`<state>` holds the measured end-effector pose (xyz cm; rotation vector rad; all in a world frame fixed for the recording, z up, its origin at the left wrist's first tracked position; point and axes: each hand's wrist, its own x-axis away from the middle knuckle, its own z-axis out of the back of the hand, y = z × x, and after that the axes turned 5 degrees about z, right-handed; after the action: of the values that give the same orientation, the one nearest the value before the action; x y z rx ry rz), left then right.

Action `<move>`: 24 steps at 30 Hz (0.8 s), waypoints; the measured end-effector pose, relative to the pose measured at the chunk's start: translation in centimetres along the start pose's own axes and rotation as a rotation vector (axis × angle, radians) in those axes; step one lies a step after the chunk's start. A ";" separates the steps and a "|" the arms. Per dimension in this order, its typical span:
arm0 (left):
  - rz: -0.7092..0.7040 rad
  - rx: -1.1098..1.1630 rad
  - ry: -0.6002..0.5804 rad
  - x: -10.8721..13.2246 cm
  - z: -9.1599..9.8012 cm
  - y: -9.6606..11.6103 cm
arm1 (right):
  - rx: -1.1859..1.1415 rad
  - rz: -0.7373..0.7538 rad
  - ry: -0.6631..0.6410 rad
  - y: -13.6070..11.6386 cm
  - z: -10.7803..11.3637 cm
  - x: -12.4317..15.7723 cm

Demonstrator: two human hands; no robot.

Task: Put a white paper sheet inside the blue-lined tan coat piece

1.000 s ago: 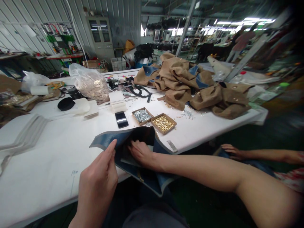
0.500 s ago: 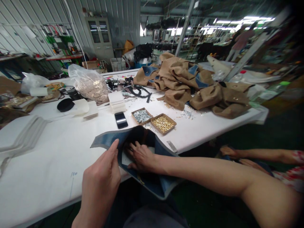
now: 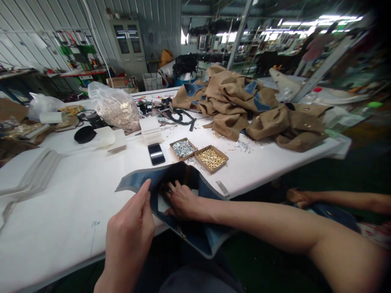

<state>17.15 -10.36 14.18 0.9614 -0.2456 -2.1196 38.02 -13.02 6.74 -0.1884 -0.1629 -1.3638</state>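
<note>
A blue bag panel piece with grey edges (image 3: pixel 134 178), folded round into an open, bag-like shape, lies over the table's front edge with its mouth towards me. My left hand (image 3: pixel 131 228) is closed on its left edge, thumb uppermost. Inside the mouth is my right hand (image 3: pixel 182 199), palm down, its fingers apart and bent against the dark inner side; the fingertips are partly lost in shadow. A white patch shows beside the right fingers. Just beyond the bag piece stand a tray of silver metal bits (image 3: pixel 182 149) and a tray of gold ones (image 3: pixel 211 158).
A phone (image 3: pixel 157 154) lies left of the trays. Brown-and-blue bags (image 3: pixel 227 95) are heaped at the back right, near loose metal bits. A plastic sack (image 3: pixel 114 108) and stacked white sheets (image 3: pixel 30 175) are on the left. Another person's hand (image 3: pixel 301 198) works at the right.
My hands and the bag piece hold nearly the same pose. At the right, the other person's hands and blue piece have shifted. The view has turned slightly.
</note>
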 end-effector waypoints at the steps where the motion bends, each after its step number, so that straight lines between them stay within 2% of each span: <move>1: 0.003 -0.011 -0.002 0.0 0.0 0.1 | -0.001 0.000 -0.002 0.1 -0.1 -0.1; 7: 0.015 -0.120 0.043 -0.4 0.1 0.6 | -0.012 0.014 0.028 0.3 -1.1 -0.1; 12: 0.107 -0.157 -0.080 -0.8 -0.2 0.6 | -0.090 -0.012 0.088 0.5 -2.4 -0.2; 16: 0.125 -0.043 -0.087 -0.8 -0.9 0.4 | -0.087 -0.037 0.057 0.3 -2.0 -0.2; 21: 0.217 0.275 -0.150 -0.9 -1.3 0.6 | -0.054 -0.035 -0.009 0.3 -0.7 -0.5; 24: 0.252 0.301 -0.061 -1.1 -1.2 1.0 | -0.116 -0.054 0.007 0.8 -0.5 -0.7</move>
<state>19.05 -10.04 14.39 0.9791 -0.6963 -1.9131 38.64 -12.37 6.06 -0.2778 -0.0833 -1.4287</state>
